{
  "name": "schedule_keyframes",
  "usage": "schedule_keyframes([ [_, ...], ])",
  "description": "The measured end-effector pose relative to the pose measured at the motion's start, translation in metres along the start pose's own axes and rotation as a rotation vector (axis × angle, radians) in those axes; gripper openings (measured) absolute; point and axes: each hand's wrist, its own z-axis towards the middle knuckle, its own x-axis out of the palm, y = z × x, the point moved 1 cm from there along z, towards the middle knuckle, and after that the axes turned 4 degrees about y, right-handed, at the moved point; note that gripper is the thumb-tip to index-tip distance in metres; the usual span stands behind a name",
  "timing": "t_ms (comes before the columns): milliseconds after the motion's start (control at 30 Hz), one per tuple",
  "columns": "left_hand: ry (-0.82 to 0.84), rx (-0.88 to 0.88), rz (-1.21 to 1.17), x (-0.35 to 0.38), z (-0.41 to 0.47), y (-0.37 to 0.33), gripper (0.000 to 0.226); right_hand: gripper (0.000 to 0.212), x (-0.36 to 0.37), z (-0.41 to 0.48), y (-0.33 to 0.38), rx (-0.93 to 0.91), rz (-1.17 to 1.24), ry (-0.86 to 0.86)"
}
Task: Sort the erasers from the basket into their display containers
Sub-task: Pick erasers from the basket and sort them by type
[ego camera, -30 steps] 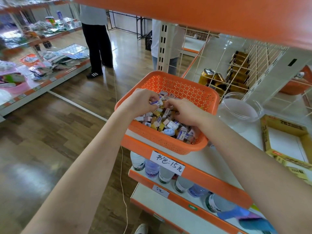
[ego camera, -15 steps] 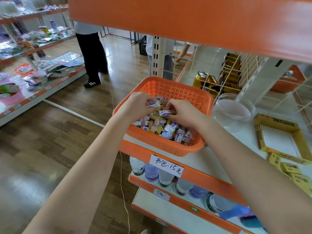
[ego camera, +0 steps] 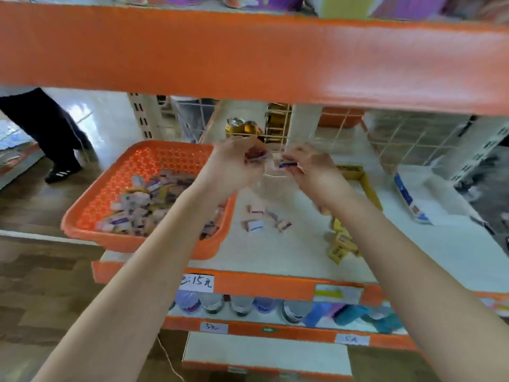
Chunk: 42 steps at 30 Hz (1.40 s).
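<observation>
My left hand (ego camera: 234, 164) pinches a small eraser (ego camera: 256, 155) | my right hand (ego camera: 312, 168) pinches a blue-striped eraser (ego camera: 287, 164) | both above the clear bowl (ego camera: 275, 177) | orange basket (ego camera: 91, 213) left of bowl on the shelf (ego camera: 275, 257), heaped erasers (ego camera: 137, 210) inside | loose erasers (ego camera: 254, 225) just beside basket.

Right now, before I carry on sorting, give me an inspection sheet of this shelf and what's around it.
Surface: white shelf, orange front edge.
Job's things: orange basket with a heap of erasers; clear bowl below the hands; loose erasers on the shelf.
Clutter: yellow boxes; white bag; gold cans.
Hands: left hand holds a purple eraser; right hand pinches a blue eraser.
Cables: thin white cord below.
Surroundings: person's legs; bottles on the lower shelf.
</observation>
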Motion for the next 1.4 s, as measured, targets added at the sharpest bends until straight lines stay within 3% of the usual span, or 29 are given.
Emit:
schedule_keyframes([
  [133, 0.09, 0.115, -0.018, 0.058, 0.016, -0.047, 0.018, 0.03, -0.024, -0.053, -0.065, 0.136, -0.044, -0.054],
  [300, 0.259, 0.119, 0.011, 0.119, 0.021, -0.099, 0.028, 0.028, -0.045, -0.113, -0.134, 0.277, -0.071, -0.02],
  [633, 0.505, 0.164, -0.06, 0.214, 0.004, -0.169, 0.019, 0.029, -0.069, -0.203, -0.213, 0.406, -0.039, -0.085],
  [767, 0.56, 0.175, 0.06, 0.243, 0.0, -0.187, 0.02, 0.033, -0.074, -0.227, -0.235, 0.411, -0.04, -0.06],
  [1033, 0.527, 0.113, 0.19, 0.274, -0.005, -0.2, 0.024, 0.038, -0.067, -0.245, -0.256, 0.419, 0.009, 0.067],
  [1233, 0.443, 0.059, 0.118, 0.247, -0.01, -0.185, 0.03, 0.041, -0.072, -0.221, -0.241, 0.323, 0.102, -0.082],
  [1400, 0.234, -0.023, 0.092, 0.192, -0.019, -0.164, 0.027, 0.029, -0.063, -0.169, -0.194, 0.15, 0.153, -0.124],
])
